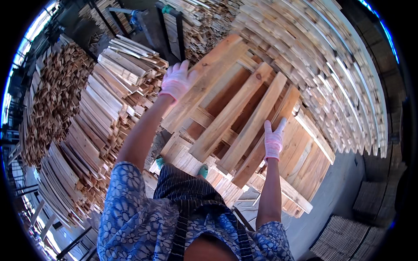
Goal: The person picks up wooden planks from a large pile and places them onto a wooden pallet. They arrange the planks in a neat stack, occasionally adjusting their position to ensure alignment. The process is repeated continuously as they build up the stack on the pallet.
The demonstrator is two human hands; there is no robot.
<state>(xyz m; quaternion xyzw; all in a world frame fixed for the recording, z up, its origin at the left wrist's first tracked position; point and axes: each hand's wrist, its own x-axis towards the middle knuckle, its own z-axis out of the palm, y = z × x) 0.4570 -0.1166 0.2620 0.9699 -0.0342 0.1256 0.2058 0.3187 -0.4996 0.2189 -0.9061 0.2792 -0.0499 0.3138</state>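
My left hand [177,81], in a pale pink knit glove, lies at the left edge of a wide wooden board [204,74]. Its fingers are stretched out and spread. At the right edge of a narrower board [278,114] is my right hand [274,140], gloved the same way, thumb and fingers apart. Between them, two more boards [233,112] [257,119] run side by side with gaps. All of these rest over a slatted wooden frame [201,116], partly hidden beneath them. Whether either palm presses on the wood I cannot tell.
A tall stack of pale planks [322,74] rises at the right. Long piles of wood strips [87,126] fill the left side. A planked wooden panel [305,156] lies right of the boards. Dark metal posts [174,32] stand at the far side; bundled slats [342,239] sit lower right.
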